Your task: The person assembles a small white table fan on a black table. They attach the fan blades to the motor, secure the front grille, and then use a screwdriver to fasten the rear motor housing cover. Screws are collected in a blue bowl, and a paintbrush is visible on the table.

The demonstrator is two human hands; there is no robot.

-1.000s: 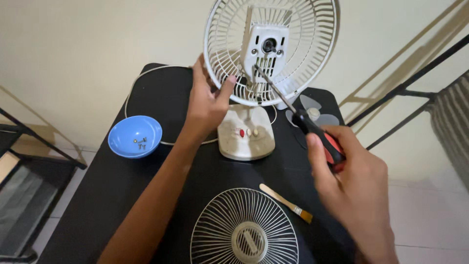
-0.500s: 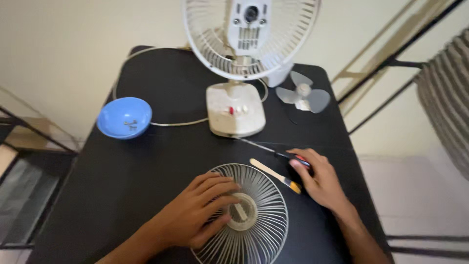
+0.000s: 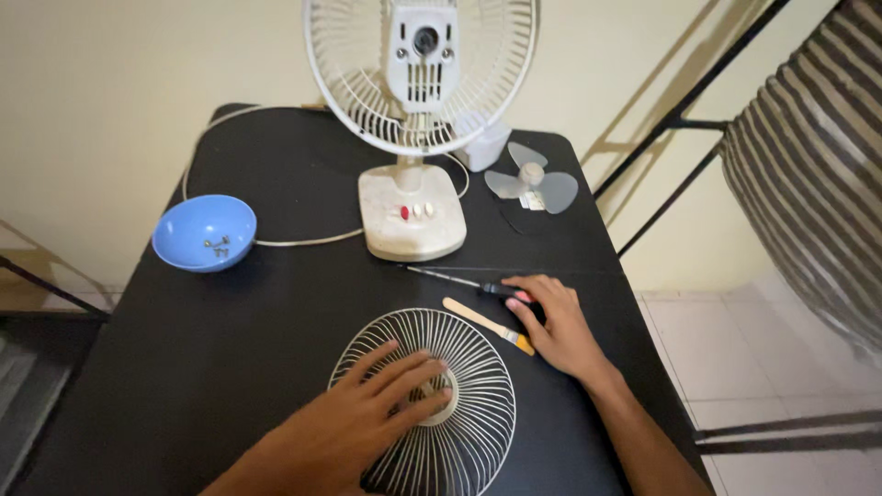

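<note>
Cream wall rises behind a black table, with pale floor tiles and dark metal bars off to the right. At the table's far edge stands a white desk fan with its front cover off, the rear grille upright on a base that carries a red button and pale ones. A thin pale cord loops from the fan across the table toward a blue bowl on the left, which holds a few small screws. Just right of the fan's base lies a translucent fan blade, flat on the surface. Near the front edge the detached front grille lies flat, and the left hand rests on it, fingers spread open across the wires and the round centre cap, pressing rather than clasping. The right hand lies on the table to the grille's right, its fingers resting over the handle of a screwdriver, whose shaft points left toward the fan's base; whether the fingers clench the handle cannot be told. A small wooden-handled brush lies between the grille and the right hand, touching neither the fan nor the bowl.
</note>
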